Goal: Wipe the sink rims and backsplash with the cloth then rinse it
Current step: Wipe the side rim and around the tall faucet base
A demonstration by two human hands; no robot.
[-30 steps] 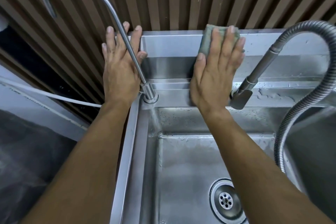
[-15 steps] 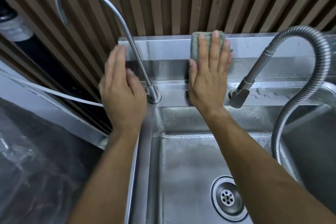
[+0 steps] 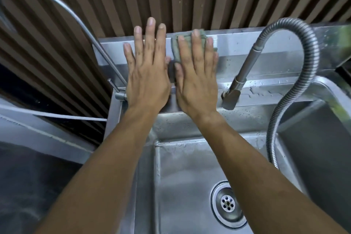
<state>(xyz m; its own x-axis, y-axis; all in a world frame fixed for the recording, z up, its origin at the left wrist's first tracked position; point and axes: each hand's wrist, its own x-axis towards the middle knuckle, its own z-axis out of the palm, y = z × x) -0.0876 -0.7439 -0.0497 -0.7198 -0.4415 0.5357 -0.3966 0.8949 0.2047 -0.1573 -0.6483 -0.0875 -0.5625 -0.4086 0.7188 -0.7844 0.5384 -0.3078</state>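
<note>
from the head view, our only one, we see our right hand (image 3: pixel 196 74) laid flat with straight fingers on the folded green cloth (image 3: pixel 175 47), pressing it against the steel backsplash (image 3: pixel 231 47); nothing is gripped, the cloth is only pinned under the palm and fingers, and its top edge sits at the backsplash's upper lip. our left hand (image 3: pixel 147 70) is just beside it, also flat with spread, straight fingers, holding nothing; whether it presses the backsplash or hovers just off it we cannot tell. the thin gooseneck tap (image 3: pixel 57 6) arcs away to our left, its base (image 3: pixel 120 96) close to the left wrist, and the pull-down sprayer (image 3: pixel 241 76) with its ribbed hose (image 3: pixel 311 62) hangs to the right of the cloth, its head resting near the wet back rim (image 3: pixel 266 94). below our forearms lies the basin (image 3: pixel 186 176) with its drain (image 3: pixel 228 204), beaded with water. we judge we are mid-wipe on the backsplash, with the rims and the rinse left to do. what could go wrong: since the cloth is held only by flat pressure, easing off could let it slide down the slick steel into the basin. a sweep to the right could run our knuckles or the cloth into the sprayer and knock it off its seat. a sweep to the left is blocked by our own left hand, and past it the thin tap's base, so that stretch may get skipped.
</note>
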